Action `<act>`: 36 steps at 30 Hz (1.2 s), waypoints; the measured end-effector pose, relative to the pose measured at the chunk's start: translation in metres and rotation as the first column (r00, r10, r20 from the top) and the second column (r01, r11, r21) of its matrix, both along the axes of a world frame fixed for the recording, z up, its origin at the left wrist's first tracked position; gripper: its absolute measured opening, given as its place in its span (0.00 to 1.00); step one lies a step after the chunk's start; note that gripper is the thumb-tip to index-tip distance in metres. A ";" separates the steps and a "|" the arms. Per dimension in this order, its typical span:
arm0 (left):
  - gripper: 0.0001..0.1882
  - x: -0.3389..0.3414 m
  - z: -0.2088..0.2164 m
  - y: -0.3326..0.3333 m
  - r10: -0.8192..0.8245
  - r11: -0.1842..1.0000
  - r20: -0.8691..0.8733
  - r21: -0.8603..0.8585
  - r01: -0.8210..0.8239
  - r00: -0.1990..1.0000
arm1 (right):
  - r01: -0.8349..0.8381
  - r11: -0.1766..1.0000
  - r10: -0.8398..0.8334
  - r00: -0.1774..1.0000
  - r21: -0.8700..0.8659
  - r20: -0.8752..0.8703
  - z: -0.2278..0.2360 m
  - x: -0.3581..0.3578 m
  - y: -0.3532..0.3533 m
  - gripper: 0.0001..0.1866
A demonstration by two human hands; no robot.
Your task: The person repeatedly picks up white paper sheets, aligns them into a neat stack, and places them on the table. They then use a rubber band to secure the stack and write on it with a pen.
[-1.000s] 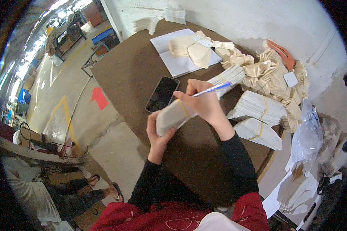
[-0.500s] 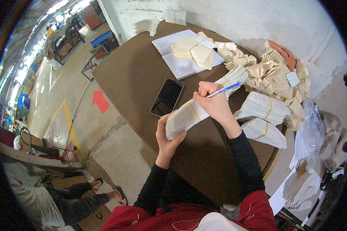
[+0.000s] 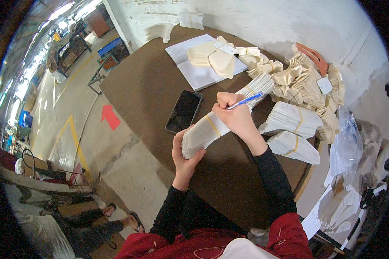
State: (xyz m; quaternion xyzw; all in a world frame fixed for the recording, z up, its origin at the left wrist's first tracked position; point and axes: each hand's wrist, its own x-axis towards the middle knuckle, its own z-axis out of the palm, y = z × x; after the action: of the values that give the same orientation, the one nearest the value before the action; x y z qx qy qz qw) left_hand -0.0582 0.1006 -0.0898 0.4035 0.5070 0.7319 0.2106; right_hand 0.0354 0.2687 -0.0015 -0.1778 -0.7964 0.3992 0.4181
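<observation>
My left hand (image 3: 186,156) is wrapped round the near end of a long bundle of white cut pieces (image 3: 203,133), held by a yellow rubber band. My right hand (image 3: 234,115) grips a blue-and-white pen (image 3: 249,99) and rests on the bundle's upper face. Its fingers hide the pen's tip, so any fresh mark cannot be made out. The far end of the white pieces fans out beyond my right hand, under another yellow band. Just left of the bundle, a black smartphone (image 3: 184,111) lies face up on the brown table (image 3: 138,93).
An open notebook (image 3: 194,77) carries cream cut pieces (image 3: 221,62). Banded white stacks (image 3: 291,118) stand right of my right forearm, before a heap of cream bundles (image 3: 296,84) with an orange-brown strap (image 3: 311,58). A plastic bag (image 3: 349,140) hangs at the right. A seated person's legs (image 3: 95,226) show lower left.
The whole view has shifted slightly to the left. Both hands keep the same hold on the bundle and the pen, with barely any movement against the table.
</observation>
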 end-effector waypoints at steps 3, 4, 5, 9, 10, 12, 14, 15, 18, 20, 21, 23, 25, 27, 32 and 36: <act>0.33 0.001 0.001 -0.001 0.009 1.000 0.013 -0.016 -0.009 1.000 | -0.006 1.000 0.007 1.000 -0.021 0.023 0.001 0.000 0.000 0.19; 0.33 0.001 0.001 -0.001 0.013 1.000 0.014 -0.016 -0.013 1.000 | 0.018 0.999 -0.018 1.000 -0.038 0.014 0.001 0.001 -0.001 0.20; 0.33 0.001 0.001 -0.001 0.025 1.000 0.009 -0.016 -0.025 1.000 | 0.020 1.000 -0.020 1.000 -0.015 0.001 0.002 0.001 -0.001 0.20; 0.33 0.000 0.003 0.000 0.065 0.997 0.010 -0.038 -0.065 0.998 | 0.106 0.993 -0.104 0.994 0.046 -0.043 0.006 0.006 0.002 0.20; 0.33 -0.001 0.003 0.000 0.081 0.996 0.021 -0.049 -0.080 0.997 | 0.125 0.991 -0.123 0.992 0.054 -0.037 0.007 0.007 0.002 0.20; 0.32 -0.002 0.003 0.000 0.109 0.993 0.083 -0.061 -0.104 0.991 | 0.042 0.999 -0.042 0.999 0.006 0.013 0.008 0.008 0.003 0.20; 0.32 -0.002 0.002 0.001 0.122 0.991 0.103 -0.061 -0.116 0.987 | 0.027 1.000 -0.027 0.999 -0.015 0.046 0.007 0.007 0.004 0.20; 0.31 -0.002 0.002 0.001 0.121 0.992 0.090 -0.055 -0.116 0.989 | 0.047 0.999 -0.047 0.997 -0.008 0.053 0.007 0.007 0.004 0.20; 0.31 -0.003 0.001 0.001 0.110 0.993 0.079 -0.051 -0.106 0.991 | 0.075 0.997 -0.077 0.996 0.026 0.054 0.005 0.004 0.002 0.20; 0.31 -0.003 0.001 0.001 0.110 0.993 0.071 -0.044 -0.107 0.991 | 0.083 0.995 -0.087 0.994 0.053 0.061 0.004 0.003 0.002 0.19; 0.31 -0.004 0.001 0.002 0.113 0.993 0.061 -0.039 -0.111 0.992 | 0.089 0.994 -0.093 0.993 0.063 0.070 0.004 0.003 0.001 0.19; 0.31 -0.004 0.001 0.002 0.119 0.992 0.056 -0.039 -0.117 0.991 | 0.098 0.991 -0.106 0.991 0.091 0.079 0.003 0.003 0.002 0.18; 0.31 -0.004 0.001 0.003 0.128 0.991 0.068 -0.044 -0.125 0.989 | 0.092 0.988 -0.104 0.991 0.126 0.090 0.003 0.003 0.002 0.17; 0.32 -0.003 0.000 0.002 0.128 0.991 0.055 -0.044 -0.126 0.990 | 0.088 0.994 -0.091 0.995 0.065 0.035 0.003 0.003 0.002 0.17; 0.32 0.001 -0.001 -0.004 0.153 0.987 0.074 -0.060 -0.148 0.986 | 0.097 0.992 -0.101 0.994 0.081 0.045 0.001 0.005 0.000 0.17; 0.32 0.001 -0.002 -0.006 0.158 0.986 0.046 -0.065 -0.154 0.986 | 0.060 0.997 -0.063 0.995 0.040 0.079 0.000 0.006 0.000 0.17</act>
State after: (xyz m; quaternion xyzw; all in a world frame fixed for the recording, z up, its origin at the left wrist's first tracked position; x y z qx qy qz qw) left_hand -0.0572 0.0947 -0.0914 0.3373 0.5536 0.7404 0.1776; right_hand 0.0415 0.2687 -0.0012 -0.2102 -0.8142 0.3634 0.4011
